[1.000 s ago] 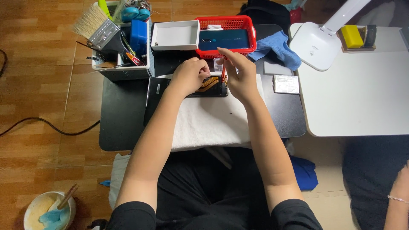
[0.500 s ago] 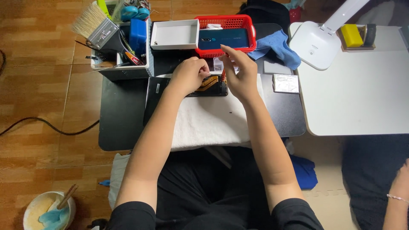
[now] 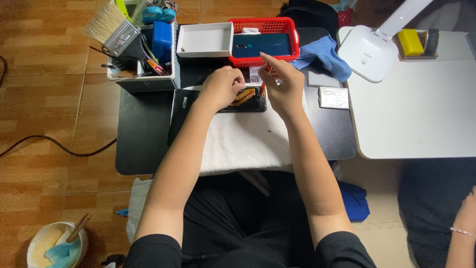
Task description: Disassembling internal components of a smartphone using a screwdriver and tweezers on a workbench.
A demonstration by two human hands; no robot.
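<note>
Head view: opened phone (image 3: 245, 99) lies on the white towel (image 3: 243, 141) before the red basket (image 3: 264, 42). Left hand (image 3: 220, 88) presses it, curled; right hand (image 3: 281, 83) pinches a red-handled tool (image 3: 262, 89), which could slip and tear the orange flex cables.

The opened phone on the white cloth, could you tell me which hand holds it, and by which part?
The left hand rests on the opened phone at its left end. The right hand hovers above its right end, fingers pinched; anything in them is too small to tell.
</note>
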